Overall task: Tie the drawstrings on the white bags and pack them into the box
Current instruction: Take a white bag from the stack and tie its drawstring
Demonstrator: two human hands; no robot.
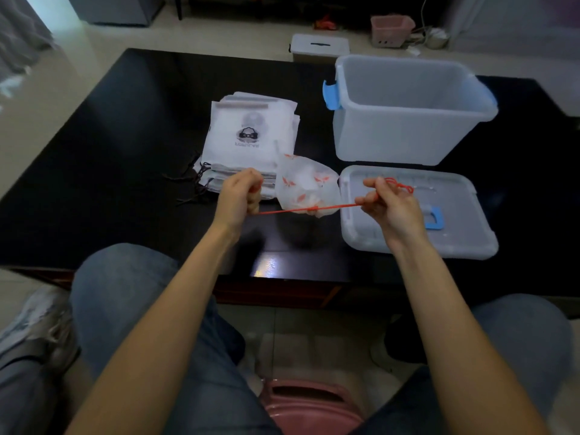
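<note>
A small white bag with orange prints (306,186) hangs above the black table (125,152) between my hands. Its red drawstring (335,208) is stretched taut sideways. My left hand (240,194) grips the left end in a fist. My right hand (387,204) pinches the right end, and loose red cord loops over its fingers. A stack of flat white bags (251,136) with a black logo and dark strings lies behind my left hand. The translucent box (405,111) with blue latches stands open at the right.
The box lid (455,221) with a blue handle lies flat in front of the box, under my right hand. A pink stool (310,406) sits between my knees. A white bin (320,47) and a pink basket (390,29) stand on the floor beyond the table.
</note>
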